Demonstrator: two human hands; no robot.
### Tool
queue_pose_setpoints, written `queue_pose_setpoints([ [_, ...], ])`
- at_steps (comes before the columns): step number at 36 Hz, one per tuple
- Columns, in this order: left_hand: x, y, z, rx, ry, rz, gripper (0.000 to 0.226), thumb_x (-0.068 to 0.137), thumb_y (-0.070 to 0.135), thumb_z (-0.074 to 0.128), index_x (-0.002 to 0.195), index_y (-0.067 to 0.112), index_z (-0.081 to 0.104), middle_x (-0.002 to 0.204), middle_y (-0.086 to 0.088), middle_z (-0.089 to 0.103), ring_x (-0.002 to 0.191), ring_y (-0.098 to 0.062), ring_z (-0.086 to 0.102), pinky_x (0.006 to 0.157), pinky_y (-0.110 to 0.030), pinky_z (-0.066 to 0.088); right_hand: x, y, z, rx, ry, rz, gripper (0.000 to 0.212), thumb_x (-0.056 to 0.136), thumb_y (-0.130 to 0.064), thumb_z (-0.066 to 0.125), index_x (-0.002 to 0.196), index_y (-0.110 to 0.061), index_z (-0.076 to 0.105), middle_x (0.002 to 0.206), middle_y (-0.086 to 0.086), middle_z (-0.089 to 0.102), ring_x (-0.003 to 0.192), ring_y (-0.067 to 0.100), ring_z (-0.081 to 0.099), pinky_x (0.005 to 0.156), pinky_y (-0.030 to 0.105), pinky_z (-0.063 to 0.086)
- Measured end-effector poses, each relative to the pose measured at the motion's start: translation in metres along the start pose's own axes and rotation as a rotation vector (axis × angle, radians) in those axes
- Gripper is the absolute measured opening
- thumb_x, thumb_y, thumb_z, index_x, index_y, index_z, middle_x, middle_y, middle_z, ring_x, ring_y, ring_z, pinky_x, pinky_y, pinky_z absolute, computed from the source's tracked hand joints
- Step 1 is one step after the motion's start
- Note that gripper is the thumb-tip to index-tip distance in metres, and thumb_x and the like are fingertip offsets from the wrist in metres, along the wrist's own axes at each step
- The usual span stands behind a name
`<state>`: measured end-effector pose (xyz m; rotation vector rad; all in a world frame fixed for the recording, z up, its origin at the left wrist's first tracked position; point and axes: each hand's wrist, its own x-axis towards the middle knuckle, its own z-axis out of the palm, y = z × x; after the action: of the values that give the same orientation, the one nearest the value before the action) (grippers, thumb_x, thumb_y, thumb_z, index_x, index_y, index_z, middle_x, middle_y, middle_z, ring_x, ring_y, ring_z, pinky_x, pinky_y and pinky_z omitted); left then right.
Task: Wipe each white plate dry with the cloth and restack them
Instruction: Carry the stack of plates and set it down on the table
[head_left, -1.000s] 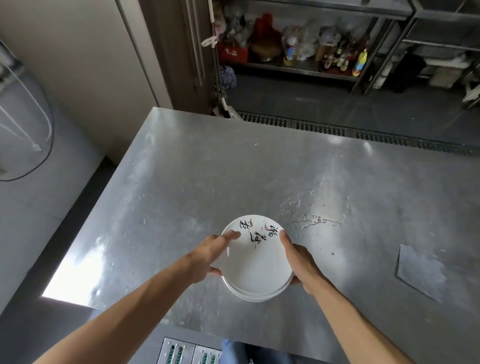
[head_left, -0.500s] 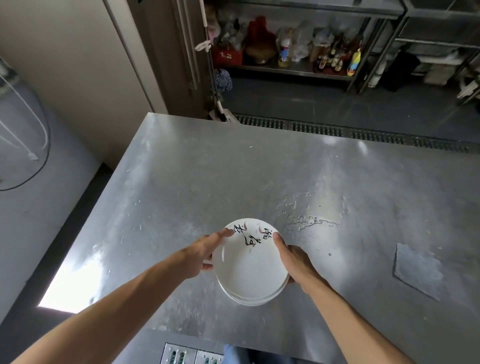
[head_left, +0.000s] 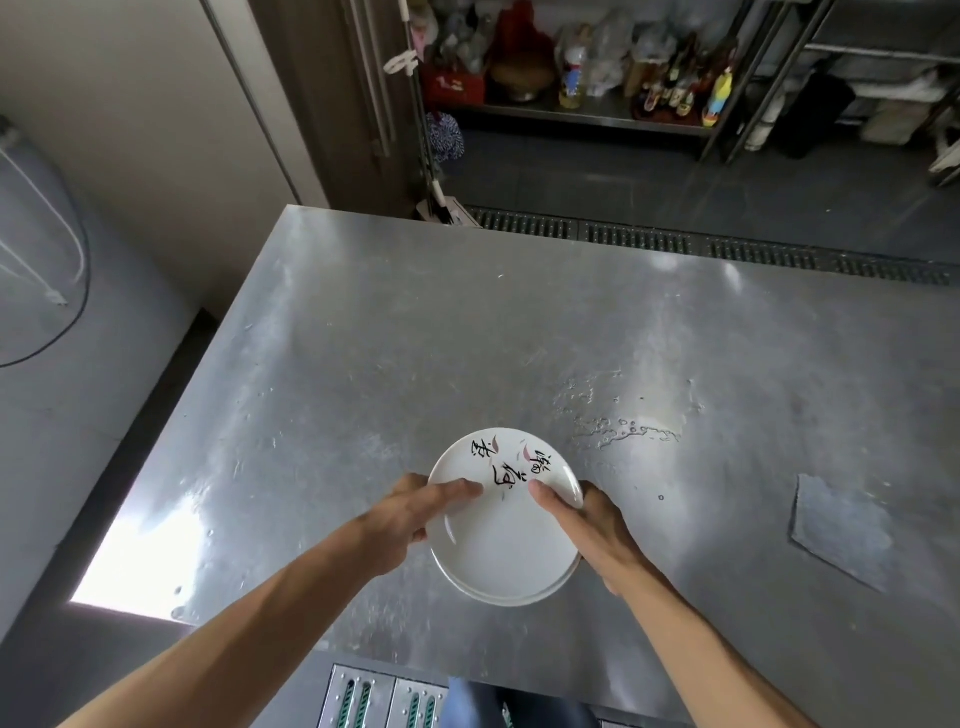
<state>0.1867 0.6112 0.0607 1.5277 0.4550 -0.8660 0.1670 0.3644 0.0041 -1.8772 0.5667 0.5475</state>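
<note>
The left thumb (head_left: 460, 490) is laid flat across the face of the top plate (head_left: 501, 540), its tip beside the black brush lettering, and the right thumb (head_left: 543, 499) is pressed on the same face from the other side. The remaining fingers of both hands are curled under the rim and are mostly hidden. The plate is thus gripped at its left edge by the left hand (head_left: 400, 519) and at its right edge by the right hand (head_left: 597, 527), the two thumb tips near each other but apart. Beneath it the rims of further white plates are seen as a stack (head_left: 519, 598), offset slightly toward the near side. Whether the stack rests on the steel table (head_left: 363, 338) or is held just above it cannot be told from this angle. The plates are found close to the table's near edge. Beaded water (head_left: 623, 431) is seen on the steel beyond and to the right of them. Well apart to the right, a flat grey patch, probably the cloth (head_left: 841, 530), is spread on the tabletop. Past the far edge, a floor grate (head_left: 675, 241) and a shelf (head_left: 571, 111) loaded with bottles are visible.
</note>
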Motion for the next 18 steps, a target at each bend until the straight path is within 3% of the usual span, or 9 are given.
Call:
queue_pose_setpoints([
  [7,0.003,-0.007,0.002,-0.071,0.041,-0.004,0.086,0.064,0.047,0.083,0.134,0.004,0.058,0.136,-0.017,0.064,0.124,-0.033,0.064,0.112,-0.056,0.047,-0.002,-0.004,-0.001,-0.038,-0.01,-0.019,0.058,0.063,-0.078,0.071,0.093,-0.029,0.067,0.083,-0.017,0.074,0.071,-0.005,0.067,0.055,0.014,0.049],
  [11,0.006,-0.01,0.004,-0.071,0.023,-0.02,0.083,0.065,0.043,0.081,0.135,0.002,0.06,0.134,-0.018,0.067,0.125,-0.035,0.063,0.114,-0.054,0.047,0.001,-0.001,-0.004,-0.046,-0.011,0.032,0.06,0.06,-0.079,0.072,0.093,-0.029,0.067,0.084,-0.012,0.074,0.08,0.005,0.07,0.063,0.025,0.055],
  [14,0.006,-0.01,0.006,-0.049,-0.007,-0.011,0.057,0.07,0.037,0.076,0.119,0.007,0.075,0.118,-0.015,0.076,0.115,-0.038,0.068,0.1,-0.045,0.051,0.004,0.0,-0.006,-0.03,-0.048,0.076,0.067,0.059,-0.076,0.075,0.103,-0.026,0.066,0.095,-0.009,0.074,0.089,0.011,0.071,0.075,0.033,0.06],
  [18,0.005,-0.011,0.008,-0.05,-0.037,0.029,0.055,0.078,0.032,0.068,0.124,0.003,0.073,0.125,-0.025,0.071,0.124,-0.051,0.059,0.102,-0.054,0.044,0.005,-0.002,-0.01,0.022,-0.072,0.096,0.071,0.057,-0.072,0.077,0.109,-0.025,0.066,0.101,-0.007,0.075,0.094,0.014,0.071,0.086,0.04,0.06],
])
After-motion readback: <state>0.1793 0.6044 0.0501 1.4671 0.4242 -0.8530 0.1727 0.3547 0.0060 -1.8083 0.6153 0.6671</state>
